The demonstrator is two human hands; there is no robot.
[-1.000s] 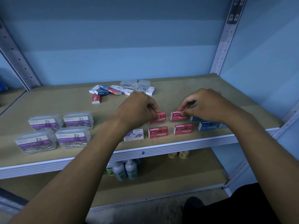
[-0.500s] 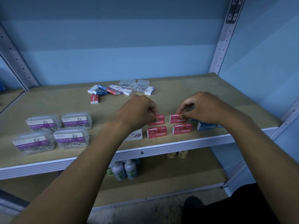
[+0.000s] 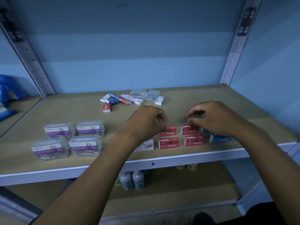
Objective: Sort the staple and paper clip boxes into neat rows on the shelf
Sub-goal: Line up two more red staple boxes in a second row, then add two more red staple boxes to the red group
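**Hands over the red staple boxes**

Four red staple boxes sit in two rows near the front edge of the shelf (image 3: 162,158): back pair (image 3: 168,131) and (image 3: 189,129), front pair (image 3: 168,143) and (image 3: 193,140). The left hand (image 3: 146,122) hovers at the back-left box, fingers curled, holding nothing that can be seen. The right hand (image 3: 211,118) arches loosely above the back-right box, fingertips just at its top edge; whether they touch is unclear. The right wrist partly covers blue boxes (image 3: 218,138). A white box (image 3: 146,145) lies under the left forearm. Four paper clip boxes (image 3: 71,140) stand to the left. An unsorted heap (image 3: 129,99) lies at the back. Bottles (image 3: 132,180) stand on the shelf below.
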